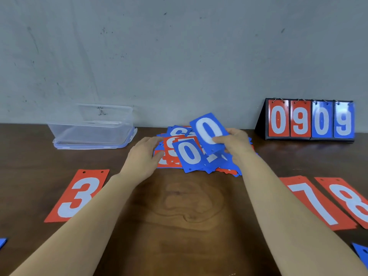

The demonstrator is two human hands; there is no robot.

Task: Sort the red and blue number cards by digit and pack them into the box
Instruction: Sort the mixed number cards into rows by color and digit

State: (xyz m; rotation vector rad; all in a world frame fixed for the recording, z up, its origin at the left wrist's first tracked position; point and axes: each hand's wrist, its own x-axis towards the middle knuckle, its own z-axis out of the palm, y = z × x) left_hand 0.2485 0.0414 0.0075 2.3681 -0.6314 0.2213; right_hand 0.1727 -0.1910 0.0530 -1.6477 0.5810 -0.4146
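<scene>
Head view: a wooden table (189, 216) against a grey wall (179, 56), with two bare forearms reaching forward.
Right hand (237, 144): pinches a blue 0 (209, 132) between thumb and fingers and holds it tilted above the pile.
Left hand (145, 154): fingers loosely straight, holding nothing, with the fingertips touching the pile's left edge.
Pile (179, 156): mixed red and blue cards in a loose heap at mid table, between the hands.
Readable in pile: a second blue 0 (188, 154) lies on top; the other digits are covered and show only in part.
Box (91, 126): clear plastic, back left by the wall, well apart from the pile. It sits on what looks like its lid (89, 145). I cannot tell what is inside.
Red 3 (77, 196): flat at front left, partly under the left forearm.
Red 7 (316, 202): flat at front right, with more card edges showing beneath it.
Red 8 (350, 200): just right of the 7, cut off by the frame.
Scoreboard (310, 120): stands back right and reads 0 9 in red, then 0 9 in blue.
Blue corners: one at the lower left edge (2, 242) and one at the lower right (361, 253), digits out of view.
</scene>
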